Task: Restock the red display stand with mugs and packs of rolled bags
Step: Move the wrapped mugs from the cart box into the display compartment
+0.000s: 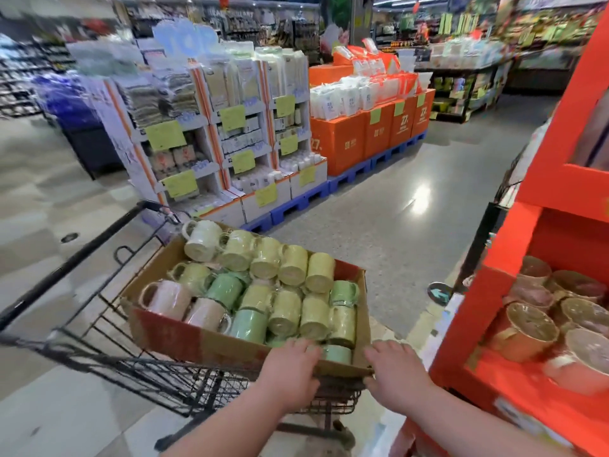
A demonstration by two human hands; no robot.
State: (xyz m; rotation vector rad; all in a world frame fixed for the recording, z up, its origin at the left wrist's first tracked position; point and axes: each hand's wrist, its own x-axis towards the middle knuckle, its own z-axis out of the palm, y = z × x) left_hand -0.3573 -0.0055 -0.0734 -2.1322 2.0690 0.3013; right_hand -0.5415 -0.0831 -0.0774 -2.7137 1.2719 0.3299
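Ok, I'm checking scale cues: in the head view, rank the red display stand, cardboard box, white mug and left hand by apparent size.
1. red display stand.
2. cardboard box.
3. left hand and white mug: unsure, the hand is nearer.

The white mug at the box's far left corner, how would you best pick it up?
By its handle, from above on the left: the white mug lies on its side, the loop sticking out free, while a yellow mug crowds its right.

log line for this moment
stage: at cart beside red display stand | left hand: rests on cardboard box near rim | right hand: rests on box right corner | mugs: piled in box | stand shelf: partly stocked
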